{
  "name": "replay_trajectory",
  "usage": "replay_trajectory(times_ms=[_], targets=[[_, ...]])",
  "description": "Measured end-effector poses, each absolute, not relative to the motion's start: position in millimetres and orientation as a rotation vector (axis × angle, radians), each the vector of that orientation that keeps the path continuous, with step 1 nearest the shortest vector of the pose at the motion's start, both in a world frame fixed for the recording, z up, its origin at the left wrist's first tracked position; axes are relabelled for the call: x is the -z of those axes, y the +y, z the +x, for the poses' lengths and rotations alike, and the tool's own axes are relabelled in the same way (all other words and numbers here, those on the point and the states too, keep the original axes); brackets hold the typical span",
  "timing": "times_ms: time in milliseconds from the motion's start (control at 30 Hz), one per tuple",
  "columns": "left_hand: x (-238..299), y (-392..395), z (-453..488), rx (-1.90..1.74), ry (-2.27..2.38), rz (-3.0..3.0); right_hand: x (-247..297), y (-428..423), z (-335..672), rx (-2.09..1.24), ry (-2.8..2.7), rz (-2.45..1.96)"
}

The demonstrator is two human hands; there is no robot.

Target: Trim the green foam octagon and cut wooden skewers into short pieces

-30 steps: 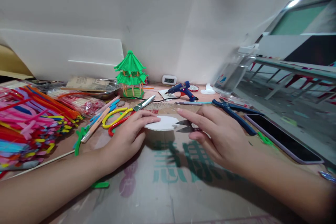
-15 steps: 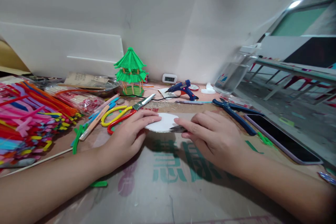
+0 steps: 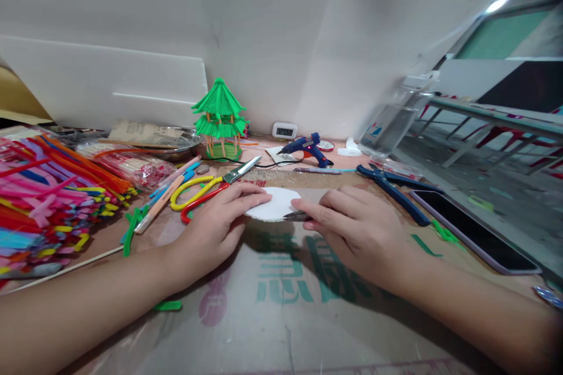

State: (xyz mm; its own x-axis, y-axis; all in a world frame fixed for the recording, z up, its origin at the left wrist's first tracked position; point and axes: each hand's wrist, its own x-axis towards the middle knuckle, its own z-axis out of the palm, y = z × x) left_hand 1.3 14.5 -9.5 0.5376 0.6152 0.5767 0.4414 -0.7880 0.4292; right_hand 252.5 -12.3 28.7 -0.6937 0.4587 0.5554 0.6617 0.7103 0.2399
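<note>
White disc (image 3: 272, 204) is held low over the middle of the cardboard-covered table (image 3: 281, 316), its left edge pinched by the left hand (image 3: 215, 225). Small dark snips (image 3: 298, 217) are gripped in the closed right hand (image 3: 356, 225), their blades touching the disc's right edge. Yellow-handled scissors (image 3: 237, 172) lie just beyond the left hand, a blue glue gun (image 3: 308, 149) farther back, and a phone (image 3: 475, 231) at the right.

A cardboard-covered table (image 3: 281, 328) lies under my grip. Left of my left hand (image 3: 211, 228) lie yellow-handled scissors (image 3: 206, 190) and pipe cleaners (image 3: 48, 199); beyond, a glue gun (image 3: 308, 149); right of my right hand (image 3: 356, 228), blue pliers (image 3: 391, 187) and a phone (image 3: 475, 228).
</note>
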Motion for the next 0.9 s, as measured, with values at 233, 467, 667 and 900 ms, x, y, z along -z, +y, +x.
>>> replay_trajectory(times_ms=[233,467,667,900], targets=[[11.9,15.3,0.4,-1.087,0.897,2.54,-28.9,-11.7,252.1,0.611,-2.453,-0.836],[13.5,15.7,1.2,-1.105,0.883,2.511,-29.2,-11.3,253.4,0.536,-2.427,-0.828],[13.9,16.4,1.4,-1.127,0.877,2.506,-25.2,-10.7,255.4,0.509,-2.446,-0.847],[14.1,15.9,1.4,-1.102,0.865,2.562,-23.2,-11.1,250.5,0.492,-2.445,-0.825]])
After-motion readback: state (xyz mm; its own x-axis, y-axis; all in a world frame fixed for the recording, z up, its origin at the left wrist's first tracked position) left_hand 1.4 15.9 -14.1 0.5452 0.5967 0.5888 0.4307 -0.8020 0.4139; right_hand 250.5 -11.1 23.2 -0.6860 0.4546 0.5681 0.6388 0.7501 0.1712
